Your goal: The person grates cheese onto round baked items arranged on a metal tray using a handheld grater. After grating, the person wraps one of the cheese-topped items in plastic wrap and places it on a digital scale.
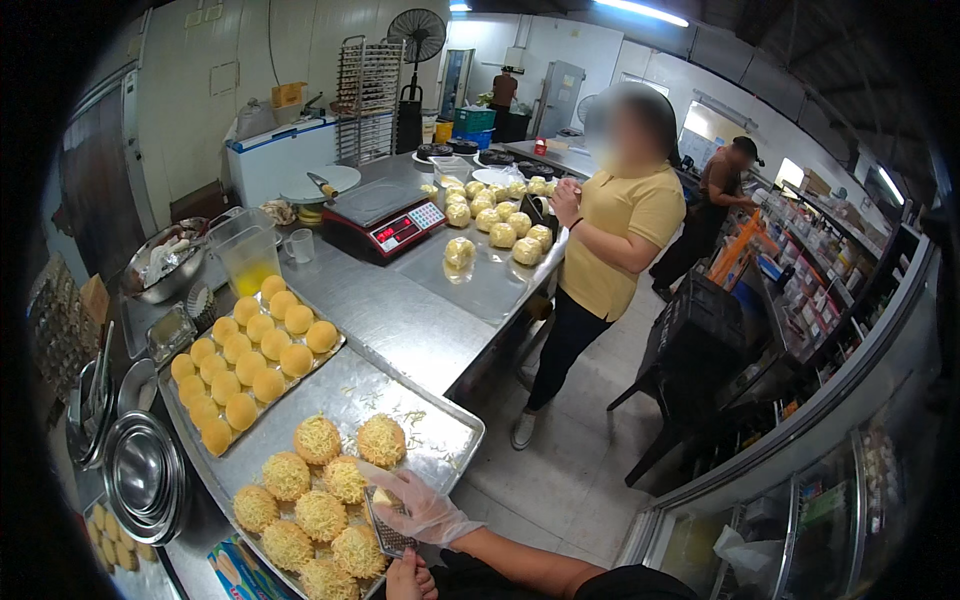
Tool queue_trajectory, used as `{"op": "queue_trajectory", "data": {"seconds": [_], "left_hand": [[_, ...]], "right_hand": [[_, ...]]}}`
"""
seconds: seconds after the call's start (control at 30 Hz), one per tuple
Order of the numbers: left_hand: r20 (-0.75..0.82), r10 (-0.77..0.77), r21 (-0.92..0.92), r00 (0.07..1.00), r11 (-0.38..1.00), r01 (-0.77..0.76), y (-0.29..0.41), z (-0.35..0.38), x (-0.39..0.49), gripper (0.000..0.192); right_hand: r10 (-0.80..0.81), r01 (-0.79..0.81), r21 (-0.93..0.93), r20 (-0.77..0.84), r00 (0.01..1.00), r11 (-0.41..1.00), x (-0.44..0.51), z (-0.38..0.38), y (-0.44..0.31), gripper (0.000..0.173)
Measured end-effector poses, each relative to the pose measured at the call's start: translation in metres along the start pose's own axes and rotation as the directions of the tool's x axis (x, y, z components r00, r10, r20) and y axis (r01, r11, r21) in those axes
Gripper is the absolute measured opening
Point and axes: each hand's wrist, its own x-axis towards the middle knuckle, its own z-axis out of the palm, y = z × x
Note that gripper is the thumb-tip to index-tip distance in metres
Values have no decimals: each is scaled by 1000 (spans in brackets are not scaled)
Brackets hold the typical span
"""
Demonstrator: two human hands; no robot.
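My right hand, in a clear plastic glove, holds a pale yellow block of cheese against a small metal grater. Below it my bare left hand grips the near end of the grater. Both are over the near right part of a large metal baking tray, beside several round buns topped with grated cheese. Shreds of cheese lie at the tray's far end. Plain golden buns sit in rows on a smaller tray to the left. The bun under the grater is mostly hidden.
Nested steel bowls and a cardboard box flank the tray on the left. Beyond are a plastic pitcher, a red digital scale and wrapped buns. A person in a yellow shirt stands across the table's right edge.
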Motion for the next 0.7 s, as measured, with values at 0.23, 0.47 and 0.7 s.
{"op": "queue_trajectory", "data": {"seconds": [0.23, 0.47, 0.7], "left_hand": [[37, 14, -26, 999, 1000, -13, 1, -2, -1, 27], [21, 25, -34, 999, 999, -25, 2, -2, 0, 26], [-2, 9, -34, 1000, 999, -9, 1, -1, 1, 26]], "right_hand": [[-51, 51, 3, 38, 998, 999, 0, 6, 2, 51], [-89, 127, -279, 145, 985, 952, -2, 5, 2, 55], [54, -19, -339, 95, 994, 941, -8, 20, 7, 59]]}}
